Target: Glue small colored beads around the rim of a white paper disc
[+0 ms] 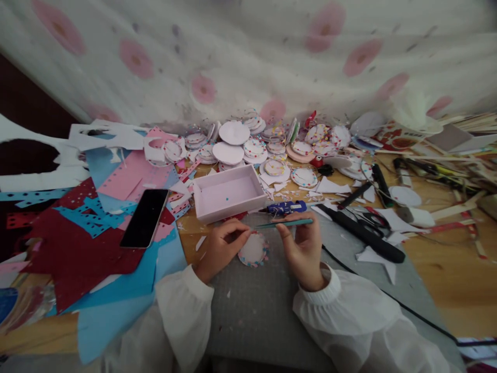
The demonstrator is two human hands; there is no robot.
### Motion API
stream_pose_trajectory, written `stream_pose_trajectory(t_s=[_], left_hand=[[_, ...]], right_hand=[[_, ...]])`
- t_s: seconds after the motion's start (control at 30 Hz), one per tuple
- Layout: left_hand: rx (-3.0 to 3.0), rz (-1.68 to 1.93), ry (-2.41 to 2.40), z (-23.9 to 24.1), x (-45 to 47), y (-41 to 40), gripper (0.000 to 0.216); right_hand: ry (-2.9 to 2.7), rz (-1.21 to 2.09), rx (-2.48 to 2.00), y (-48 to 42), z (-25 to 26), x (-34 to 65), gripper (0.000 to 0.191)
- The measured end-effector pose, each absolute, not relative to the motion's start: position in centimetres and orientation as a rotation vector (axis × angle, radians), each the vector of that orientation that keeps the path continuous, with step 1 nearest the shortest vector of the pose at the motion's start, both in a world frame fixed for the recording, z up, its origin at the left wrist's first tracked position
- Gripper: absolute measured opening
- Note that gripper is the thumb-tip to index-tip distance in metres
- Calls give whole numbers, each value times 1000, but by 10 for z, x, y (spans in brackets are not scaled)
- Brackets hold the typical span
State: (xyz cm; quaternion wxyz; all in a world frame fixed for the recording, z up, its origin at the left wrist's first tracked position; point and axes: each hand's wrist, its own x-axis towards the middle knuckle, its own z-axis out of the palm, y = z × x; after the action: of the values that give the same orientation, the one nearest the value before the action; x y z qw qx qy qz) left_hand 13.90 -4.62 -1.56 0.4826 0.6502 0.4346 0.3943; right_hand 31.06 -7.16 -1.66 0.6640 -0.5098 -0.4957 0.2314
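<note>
My right hand (303, 248) holds slim teal tweezers (297, 223), their fine tip pointing left. My left hand (224, 244) is pinched, thumb against forefinger, close to that tip; whatever lies in the pinch is too small to make out. Just below both hands, a round white paper disc (252, 249) with small pink and blue pieces around its rim lies on the grey cutting mat (256, 316). Beyond the hands are an open white box (229, 210) with a tiny blue dot inside and a blue glue gun (286, 207).
Finished-looking decorated discs (254, 147) are heaped along the curtain (240, 62). Coloured sheets (93, 248) and a phone (144, 217) cover the left. On the right lie a long black tool (361, 235), scissors (375, 223), paper scraps and a black cable (388, 295).
</note>
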Motion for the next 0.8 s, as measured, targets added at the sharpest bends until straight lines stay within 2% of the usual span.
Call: stream_pose_trajectory(t_s=[0.8], left_hand=[[1615,991,1054,-13,141,-48,12]], right_hand=[[-1137,533,-1135,-71,-14,312,14]])
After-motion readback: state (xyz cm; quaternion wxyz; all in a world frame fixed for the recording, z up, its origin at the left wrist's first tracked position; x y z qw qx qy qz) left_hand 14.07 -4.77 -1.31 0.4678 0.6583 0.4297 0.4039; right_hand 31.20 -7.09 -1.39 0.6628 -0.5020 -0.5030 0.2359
